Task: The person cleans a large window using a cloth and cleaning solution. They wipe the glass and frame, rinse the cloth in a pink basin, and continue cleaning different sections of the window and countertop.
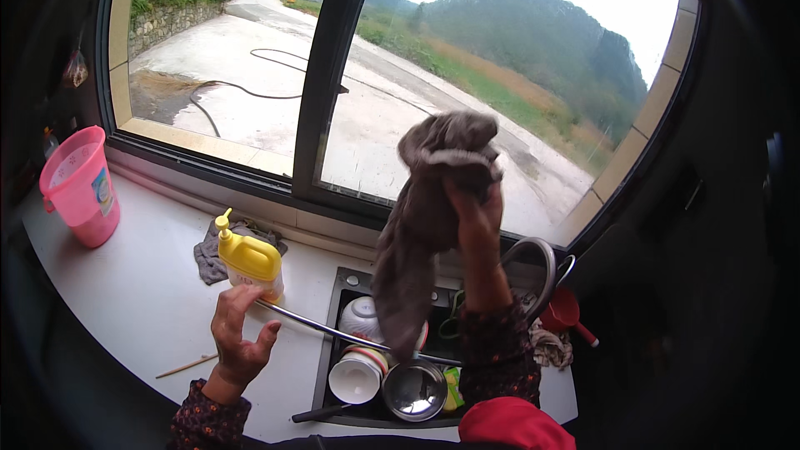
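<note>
A dark grey-brown cloth point(422, 212) is bunched in my right hand point(478, 209), raised before the window pane, with a long end hanging over the sink. My left hand point(240, 334) is above the white counter with thumb and fingers apart. Its fingertips are close to one end of a slim metal tube point(319, 325) that slants across the sink; contact cannot be told. Just beyond them stands a yellow pump bottle point(253, 259), with a crumpled grey cloth point(209, 256) behind it. A thin wooden stick point(187, 367) lies beside my left wrist.
The dark sink point(322, 381) holds white bowls point(355, 381), a steel bowl point(415, 390), a yellow-green packet point(453, 387) and a black-handled utensil point(319, 414). A pink bucket point(84, 200) stands far left. At right are a curved faucet hose point(544, 259), a red dipper point(560, 310) and a rag point(550, 347).
</note>
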`<state>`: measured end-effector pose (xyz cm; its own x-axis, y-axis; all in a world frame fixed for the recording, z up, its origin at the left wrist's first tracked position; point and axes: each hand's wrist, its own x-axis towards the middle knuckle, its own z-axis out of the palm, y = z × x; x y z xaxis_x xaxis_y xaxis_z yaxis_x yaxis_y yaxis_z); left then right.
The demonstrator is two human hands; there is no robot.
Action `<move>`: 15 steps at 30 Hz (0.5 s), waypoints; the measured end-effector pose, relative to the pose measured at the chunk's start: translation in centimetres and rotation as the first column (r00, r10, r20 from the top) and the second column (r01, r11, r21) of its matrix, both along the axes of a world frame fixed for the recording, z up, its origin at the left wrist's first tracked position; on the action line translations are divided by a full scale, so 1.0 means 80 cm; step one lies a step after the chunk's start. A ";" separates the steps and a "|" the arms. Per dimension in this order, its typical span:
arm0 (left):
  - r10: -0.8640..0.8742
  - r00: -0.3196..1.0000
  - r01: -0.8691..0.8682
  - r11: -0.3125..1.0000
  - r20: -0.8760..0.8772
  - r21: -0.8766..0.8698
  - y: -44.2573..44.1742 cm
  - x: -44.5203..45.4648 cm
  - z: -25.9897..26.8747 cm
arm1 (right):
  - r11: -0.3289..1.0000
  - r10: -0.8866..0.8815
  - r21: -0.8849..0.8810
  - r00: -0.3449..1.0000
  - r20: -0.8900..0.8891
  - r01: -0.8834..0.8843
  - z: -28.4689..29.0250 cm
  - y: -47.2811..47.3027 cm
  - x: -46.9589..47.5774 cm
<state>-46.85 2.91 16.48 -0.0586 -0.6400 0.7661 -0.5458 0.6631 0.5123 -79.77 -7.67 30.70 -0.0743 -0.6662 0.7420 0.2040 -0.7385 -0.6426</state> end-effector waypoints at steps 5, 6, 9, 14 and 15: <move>0.174 0.960 -0.221 0.951 0.219 0.215 0.031 0.021 -0.115 | 0.368 -0.930 -0.617 0.287 -0.231 0.696 0.232 -0.166 -0.096; 0.230 0.940 -0.289 0.928 0.251 0.234 0.040 0.029 -0.137 | 0.219 -0.975 -0.677 0.133 -0.178 0.703 0.228 -0.192 -0.093; 0.339 0.877 -0.441 0.850 0.341 0.287 0.046 0.047 -0.175 | -0.092 -0.987 -0.786 -0.159 -0.009 0.612 0.176 -0.252 -0.080; 0.376 0.823 -0.520 0.801 0.425 0.298 0.048 0.061 -0.209 | 0.212 -0.975 -0.836 0.054 -0.215 0.505 -0.035 -0.260 -0.024; 0.363 0.822 -0.515 0.802 0.439 0.302 0.048 0.063 -0.211 | 0.311 -0.945 -0.815 0.065 -0.322 0.489 -0.081 -0.250 -0.014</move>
